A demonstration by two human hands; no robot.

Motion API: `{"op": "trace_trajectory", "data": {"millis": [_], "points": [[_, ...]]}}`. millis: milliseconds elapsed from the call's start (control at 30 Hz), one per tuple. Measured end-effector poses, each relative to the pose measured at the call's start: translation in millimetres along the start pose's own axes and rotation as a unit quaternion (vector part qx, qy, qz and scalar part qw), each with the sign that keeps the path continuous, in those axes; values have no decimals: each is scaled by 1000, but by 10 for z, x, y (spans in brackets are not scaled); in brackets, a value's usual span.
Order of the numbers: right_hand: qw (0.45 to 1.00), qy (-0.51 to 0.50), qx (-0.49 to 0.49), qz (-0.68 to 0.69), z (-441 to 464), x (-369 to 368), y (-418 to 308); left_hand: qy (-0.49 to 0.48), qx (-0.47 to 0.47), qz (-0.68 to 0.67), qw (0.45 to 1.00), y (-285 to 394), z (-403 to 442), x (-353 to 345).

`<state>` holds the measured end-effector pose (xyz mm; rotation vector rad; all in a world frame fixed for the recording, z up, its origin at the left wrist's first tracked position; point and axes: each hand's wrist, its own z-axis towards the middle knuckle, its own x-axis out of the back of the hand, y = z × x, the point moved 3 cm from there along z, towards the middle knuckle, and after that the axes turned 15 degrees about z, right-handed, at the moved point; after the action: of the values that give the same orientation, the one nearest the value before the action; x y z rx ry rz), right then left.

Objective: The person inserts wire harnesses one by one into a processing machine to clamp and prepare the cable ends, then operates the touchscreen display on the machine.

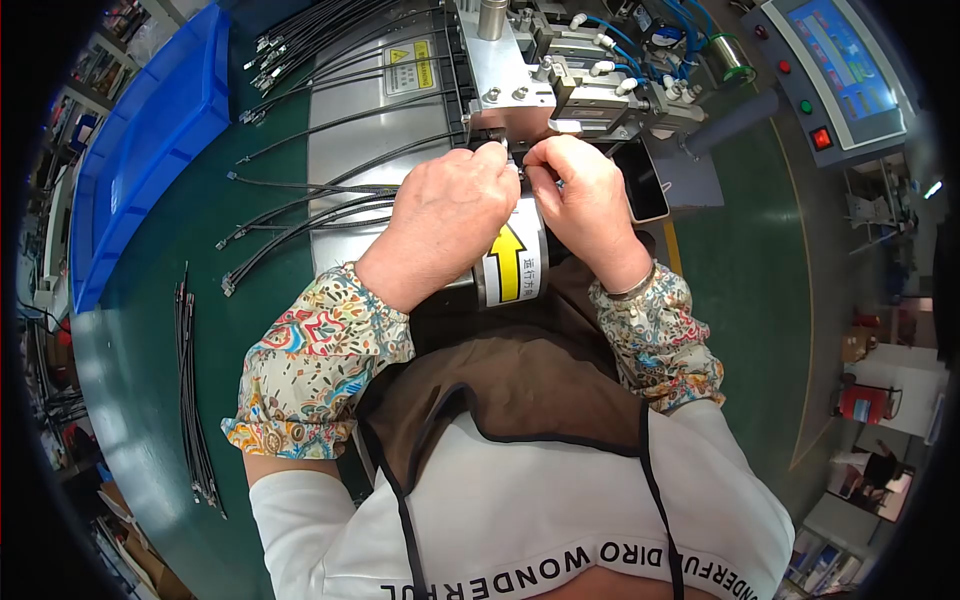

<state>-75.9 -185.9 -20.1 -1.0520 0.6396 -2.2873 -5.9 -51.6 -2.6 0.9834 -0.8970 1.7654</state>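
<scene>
Cables [330, 187], black and thin, cross a metal plate [335, 160]; beside a bolted block [515, 85], left hand [445, 210] and right hand [580, 195] nearly meet, fingers curled, anything grasped hidden.

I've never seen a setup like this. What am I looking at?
There's no robot: this single picture comes from a head-worn camera looking down. The wearer's left hand and right hand are bare, working close together at a metal machine; what they may be holding is too hidden to name. Black cables lie across the machine's metal top. A loose cable bundle lies on the green tabletop near a blue bin; a lit control panel stands at right.
</scene>
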Motion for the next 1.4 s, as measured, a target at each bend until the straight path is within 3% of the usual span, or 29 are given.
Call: {"op": "trace_trajectory", "data": {"millis": [233,433,533,633,767,867,967,1067,1267,1400], "points": [[992,-85,37,-88,68,44,-50,-4,0,12,1000,3,-9,-7],[994,-63,62,-57,93,-6,15,-11,-3,31,999,3,-9,-22],[969,-13,-180,168,-72,-141,291,-10,-4,31,999,-1,-11,-26],[807,52,-372,456,-209,-232,347,-15,-6,29,999,4,-9,-16],[765,46,-415,490,-222,-171,349,-13,-16,12,1000,-39,-2,-30],[886,5,-328,327,-215,-114,384,-12,-30,13,999,-47,16,-9],[939,-27,-237,249,-223,-208,380,2,-36,9,999,-52,24,-9],[947,22,-215,238,-213,-245,333,0,-44,18,999,-45,36,-9],[922,10,-275,273,-213,-236,301,18,-37,-22,999,-151,-33,49],[925,24,-262,274,-234,-271,332,6,-40,-22,999,-351,-252,24]]}}
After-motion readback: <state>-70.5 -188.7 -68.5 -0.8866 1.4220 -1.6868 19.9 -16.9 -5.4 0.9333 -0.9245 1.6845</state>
